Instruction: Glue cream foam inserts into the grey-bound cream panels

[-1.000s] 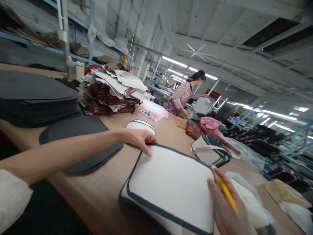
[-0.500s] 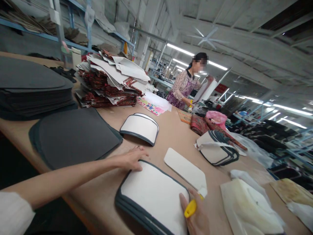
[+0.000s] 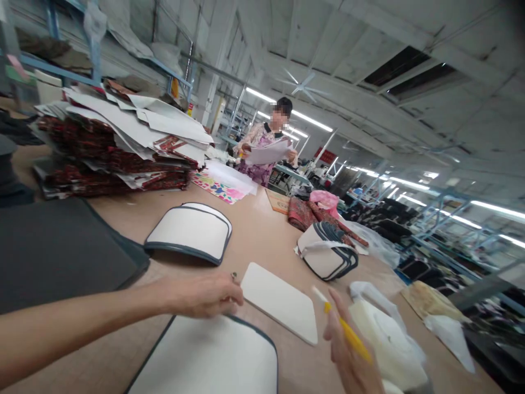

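My right hand (image 3: 348,345) is closed around a yellow-handled brush (image 3: 355,339), its pale tip pointing up and away. My left hand (image 3: 207,295) hovers over the far edge of a stack of white panels with dark borders (image 3: 209,361). Its fingers are loosely bent, with nothing visible in them, and reach toward the left end of a plain white board (image 3: 281,303). That board lies flat on the table beyond the stack. Another curved, dark-edged white panel (image 3: 188,232) rests farther back on the left.
Dark grey sheets (image 3: 61,251) cover the table's left side. Behind them stands a tall pile of white and red pieces (image 3: 123,142). A bundle of bordered panels (image 3: 326,251) and a plastic-wrapped white block (image 3: 385,339) are on the right. Across the brown table (image 3: 254,219), a person (image 3: 264,142) holds sheets.
My left hand has left the stack's corner and moved toward the white board. My right hand, with the brush, has lifted off the stack and shifted right. The view has turned right.
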Action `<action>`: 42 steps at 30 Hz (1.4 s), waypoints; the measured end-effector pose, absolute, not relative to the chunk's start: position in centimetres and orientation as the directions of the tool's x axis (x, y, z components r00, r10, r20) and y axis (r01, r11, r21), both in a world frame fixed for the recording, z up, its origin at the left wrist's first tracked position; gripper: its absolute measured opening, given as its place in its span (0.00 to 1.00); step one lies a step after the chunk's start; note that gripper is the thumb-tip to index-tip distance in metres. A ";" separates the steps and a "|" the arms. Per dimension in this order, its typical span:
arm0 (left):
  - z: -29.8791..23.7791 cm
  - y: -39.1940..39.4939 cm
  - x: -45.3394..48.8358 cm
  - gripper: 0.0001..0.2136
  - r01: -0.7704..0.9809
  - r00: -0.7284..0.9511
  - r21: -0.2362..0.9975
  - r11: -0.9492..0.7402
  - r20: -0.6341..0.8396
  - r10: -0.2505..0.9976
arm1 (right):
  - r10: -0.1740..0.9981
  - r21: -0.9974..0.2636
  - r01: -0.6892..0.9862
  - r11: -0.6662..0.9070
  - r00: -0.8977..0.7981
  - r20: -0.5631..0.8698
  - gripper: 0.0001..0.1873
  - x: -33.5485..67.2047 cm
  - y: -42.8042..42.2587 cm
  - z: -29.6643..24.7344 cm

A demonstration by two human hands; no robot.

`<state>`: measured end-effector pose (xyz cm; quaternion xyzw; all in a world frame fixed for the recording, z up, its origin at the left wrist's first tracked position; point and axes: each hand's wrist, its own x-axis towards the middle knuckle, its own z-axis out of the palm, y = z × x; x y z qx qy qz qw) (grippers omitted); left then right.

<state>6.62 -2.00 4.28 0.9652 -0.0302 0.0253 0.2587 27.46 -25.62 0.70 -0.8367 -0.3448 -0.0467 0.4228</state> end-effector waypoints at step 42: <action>-7.0 4.7 18.7 0.21 -0.073 0.992 0.665 -0.743 0.127 0.015 | 0.812 -0.851 0.477 -0.221 0.573 0.110 0.13 31.6 -13.8 -1.0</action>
